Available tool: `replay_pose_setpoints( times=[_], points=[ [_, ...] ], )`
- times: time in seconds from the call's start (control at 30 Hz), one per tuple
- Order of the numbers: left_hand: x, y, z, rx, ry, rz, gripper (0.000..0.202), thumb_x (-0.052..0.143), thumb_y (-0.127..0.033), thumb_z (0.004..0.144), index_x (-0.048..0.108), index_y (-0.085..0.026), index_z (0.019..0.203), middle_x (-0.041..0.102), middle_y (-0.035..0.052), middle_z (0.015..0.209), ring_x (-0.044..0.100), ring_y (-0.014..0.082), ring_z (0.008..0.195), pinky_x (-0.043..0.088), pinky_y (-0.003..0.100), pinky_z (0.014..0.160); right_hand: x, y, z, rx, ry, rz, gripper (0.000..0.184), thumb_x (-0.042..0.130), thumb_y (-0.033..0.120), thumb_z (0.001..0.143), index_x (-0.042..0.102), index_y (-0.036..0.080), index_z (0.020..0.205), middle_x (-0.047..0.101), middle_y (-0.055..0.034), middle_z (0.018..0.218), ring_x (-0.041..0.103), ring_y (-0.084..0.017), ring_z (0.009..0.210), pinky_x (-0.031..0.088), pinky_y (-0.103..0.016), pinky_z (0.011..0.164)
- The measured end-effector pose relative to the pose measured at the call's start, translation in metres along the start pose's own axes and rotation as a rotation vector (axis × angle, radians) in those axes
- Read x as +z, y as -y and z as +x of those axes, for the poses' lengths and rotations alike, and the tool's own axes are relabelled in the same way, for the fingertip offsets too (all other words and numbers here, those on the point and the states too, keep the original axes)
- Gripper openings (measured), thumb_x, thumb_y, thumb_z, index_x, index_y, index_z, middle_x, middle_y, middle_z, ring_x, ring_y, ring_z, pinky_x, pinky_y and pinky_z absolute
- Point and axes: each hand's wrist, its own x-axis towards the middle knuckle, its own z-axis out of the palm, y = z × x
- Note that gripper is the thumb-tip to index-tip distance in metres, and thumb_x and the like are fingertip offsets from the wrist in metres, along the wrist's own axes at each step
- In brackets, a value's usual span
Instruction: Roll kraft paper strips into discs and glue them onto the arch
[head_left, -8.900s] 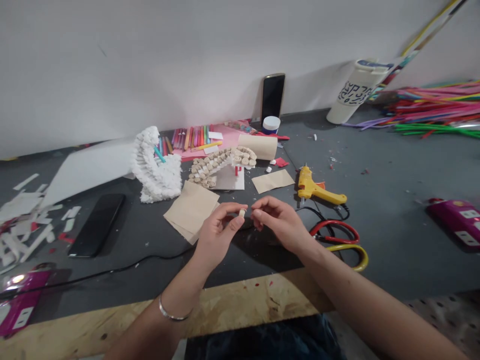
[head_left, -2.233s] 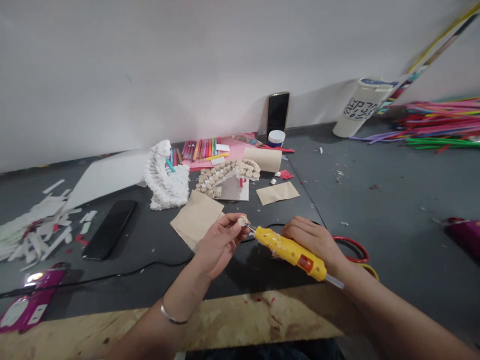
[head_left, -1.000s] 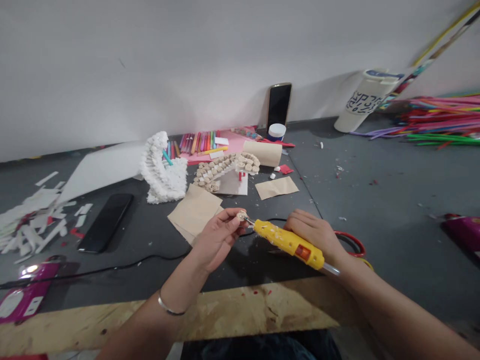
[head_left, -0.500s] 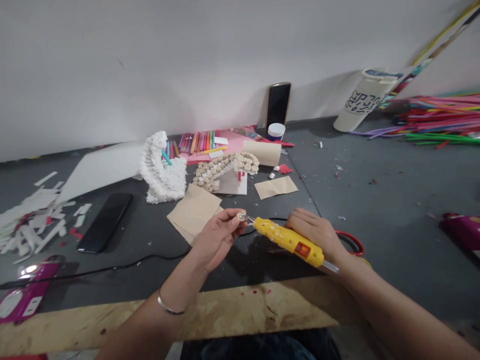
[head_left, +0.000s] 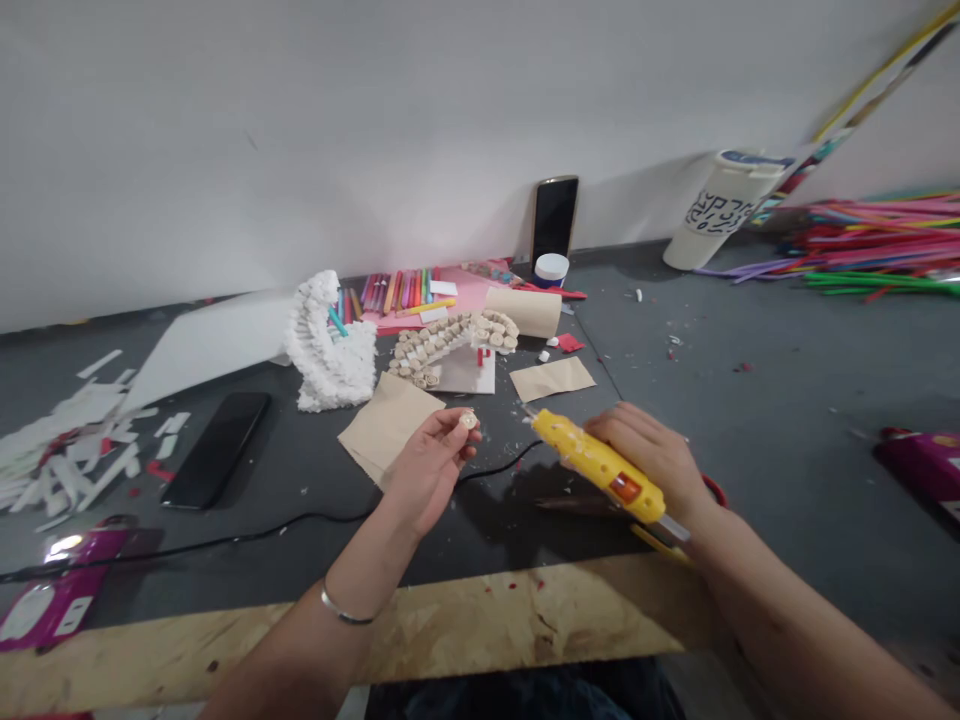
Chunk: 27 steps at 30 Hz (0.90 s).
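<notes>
So, front to back, where this build stands:

Front edge: bare chipboard strip (head_left: 480, 620) along the bottom of the frame, dark grey tabletop (head_left: 750, 430) behind it.

Left hand: left hand (head_left: 424, 465), just left of centre, pinches a small tan rolled-paper coil (head_left: 468, 421) between thumb and fingertips, held up off the table. Silver bangle (head_left: 345, 612) on that wrist.

Right hand: right hand (head_left: 651, 455) is wrapped tight around the grip of a yellow hot glue gun (head_left: 600, 466), right of centre. Its nozzle points up-left toward the coil, but there's a clear gap, no contact.

Glue: can't tell whether there's any on the coil, too small.

Raw stock: tan kraft-paper squares (head_left: 386, 432) lie just above the left hand, one more tan sheet (head_left: 553, 379) above the gun, and a tan paper roll (head_left: 525, 311) further back.

Done so far: a curved arch of tan paper coils (head_left: 450, 342) standing on a white card base (head_left: 463, 374), centre frame. It's many coils long, looks well along to me. Beside it on the left a fluffy white paper arch (head_left: 330, 345) looks finished.

Left to do: my guess is the held coil isn't on the arch yet, and uncut paper suggests more coils.

Left side: black phone (head_left: 217, 449) flat, white paper scraps (head_left: 67, 450) at the far left.

Back: coloured markers (head_left: 397, 288) on pink paper, a phone propped upright (head_left: 555, 217) against the wall.
</notes>
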Motion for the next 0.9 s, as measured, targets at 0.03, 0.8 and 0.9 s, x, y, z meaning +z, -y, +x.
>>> replay_pose_setpoints(
  times=[0.03, 0.8, 0.9],
  points=[
    [0.000, 0.000, 0.000, 0.014, -0.003, 0.015, 0.037, 0.088, -0.031, 0.059, 0.071, -0.017, 0.089, 0.067, 0.0007, 0.085, 0.061, 0.0090, 0.077, 0.046, 0.019, 0.068, -0.005, -0.002, 0.000, 0.031, 0.000, -0.031, 0.012, 0.046, 0.026, 0.096, 0.054, 0.021, 0.089, 0.062, -0.0076, 0.079, 0.054, -0.020, 0.073, 0.040, -0.031, 0.064],
    [-0.039, -0.089, 0.001, 0.506, -0.149, 0.737, 0.031, 0.077, -0.036, 0.070, 0.067, -0.020, 0.095, 0.065, 0.0024, 0.088, 0.061, 0.0157, 0.082, 0.048, 0.027, 0.073, -0.021, -0.034, 0.003, 0.327, 0.188, -0.415, 0.048, 0.058, 0.036, 0.087, 0.054, 0.018, 0.131, 0.060, -0.0155, 0.128, 0.056, -0.033, 0.114, 0.047, -0.048, 0.095],
    [-0.039, -0.094, 0.013, 0.656, -0.148, 1.167, 0.020, 0.069, -0.033, 0.078, 0.066, -0.021, 0.094, 0.065, 0.0042, 0.093, 0.061, 0.0192, 0.085, 0.048, 0.032, 0.077, -0.003, 0.000, 0.032, 0.153, 0.234, -0.281, 0.035, 0.054, 0.030, 0.091, 0.060, 0.019, 0.123, 0.062, -0.0129, 0.122, 0.057, -0.028, 0.112, 0.046, -0.046, 0.097]
  ],
)
